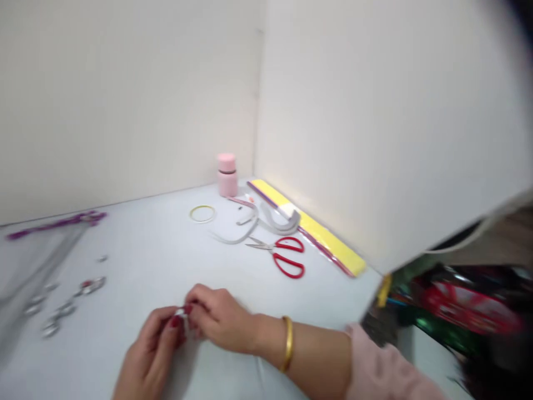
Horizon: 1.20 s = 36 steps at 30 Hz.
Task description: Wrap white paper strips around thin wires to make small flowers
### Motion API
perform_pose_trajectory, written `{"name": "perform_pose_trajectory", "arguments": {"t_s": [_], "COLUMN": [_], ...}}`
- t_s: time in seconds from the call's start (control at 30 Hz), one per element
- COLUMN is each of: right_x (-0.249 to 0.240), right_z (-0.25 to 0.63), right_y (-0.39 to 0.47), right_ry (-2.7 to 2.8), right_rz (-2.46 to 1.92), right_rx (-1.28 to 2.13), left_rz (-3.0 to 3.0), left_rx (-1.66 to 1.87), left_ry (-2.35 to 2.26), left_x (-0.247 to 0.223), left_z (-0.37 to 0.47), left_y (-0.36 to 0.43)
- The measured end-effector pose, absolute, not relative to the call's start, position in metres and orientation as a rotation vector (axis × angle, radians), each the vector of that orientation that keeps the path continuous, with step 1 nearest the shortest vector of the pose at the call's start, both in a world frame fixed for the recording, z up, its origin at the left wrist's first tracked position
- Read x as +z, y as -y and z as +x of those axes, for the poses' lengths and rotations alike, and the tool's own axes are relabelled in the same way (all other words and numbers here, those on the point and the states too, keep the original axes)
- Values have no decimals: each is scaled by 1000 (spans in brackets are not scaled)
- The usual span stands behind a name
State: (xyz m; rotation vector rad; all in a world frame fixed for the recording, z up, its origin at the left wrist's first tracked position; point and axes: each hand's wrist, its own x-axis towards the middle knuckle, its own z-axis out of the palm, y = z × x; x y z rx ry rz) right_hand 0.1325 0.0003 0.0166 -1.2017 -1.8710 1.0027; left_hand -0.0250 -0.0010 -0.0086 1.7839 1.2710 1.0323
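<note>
White table [158, 250]: small silvery piece [181, 314] pinched between both hands' fingers [189, 311].

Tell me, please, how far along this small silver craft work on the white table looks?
Done, apparently: several small silver pieces lie at the left. In hand: both the left hand and right hand pinch another tiny silver piece, too blurred to identify. Left: white strips lie by the red scissors, untouched.
</note>
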Motion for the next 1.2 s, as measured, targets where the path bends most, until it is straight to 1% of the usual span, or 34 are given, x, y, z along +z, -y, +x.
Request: {"name": "perform_pose_trajectory", "arguments": {"t_s": [0.17, 0.33, 0.5, 0.67, 0.87, 1.07, 1.2], "right_x": [5, 1, -1, 1, 1, 0, 1], "right_z": [130, 129, 128, 126, 126, 126, 126], "right_y": [-1, 0, -1, 2, 1, -1, 1], "right_ry": [1566, 1420, 1298, 1297, 1342, 1295, 1437], "right_rz": [-1087, -1060, -1034, -1005, -1060, -1009, -1053], "right_rx": [1371, 1557, 1686, 1737, 1630, 1714, 1599], "left_rz": [1641, 1554, 1595, 1488, 1453, 1519, 1479], "left_rx": [938, 932, 944, 1000, 1022, 1096, 1066], "left_ry": [-1169, -1120, -1137, -1132, -1110, -1071, -1072], "left_x": [2, 4, 2, 0, 2, -1, -4], "left_z": [-22, -22, -22, -21, -20, -21, -23], "left_y": [5, 4, 4, 5, 5, 4, 3]}}
